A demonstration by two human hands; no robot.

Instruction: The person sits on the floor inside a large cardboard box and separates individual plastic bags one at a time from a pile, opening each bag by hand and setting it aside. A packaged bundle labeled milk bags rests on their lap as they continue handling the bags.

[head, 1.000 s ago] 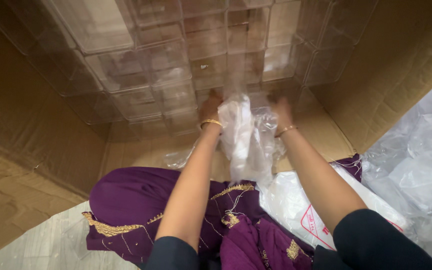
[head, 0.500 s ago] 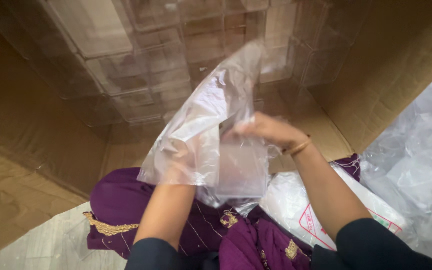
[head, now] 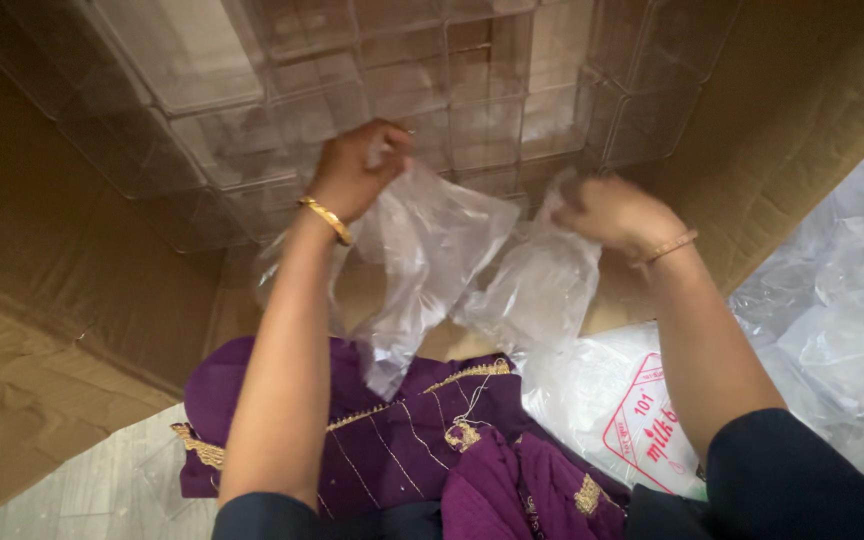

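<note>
We note left hand and right hand, fingers pinching clear plastic bag before stacked clear boxes.

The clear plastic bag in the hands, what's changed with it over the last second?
A second ago both hands gripped the bag low by the stacked boxes. Then it was lifted as one sheet. Now the left hand and right hand have moved apart, each with a grip on a side of the clear plastic bag, which hangs between them. The clear boxes, cardboard carton and purple garment stayed put.
</note>
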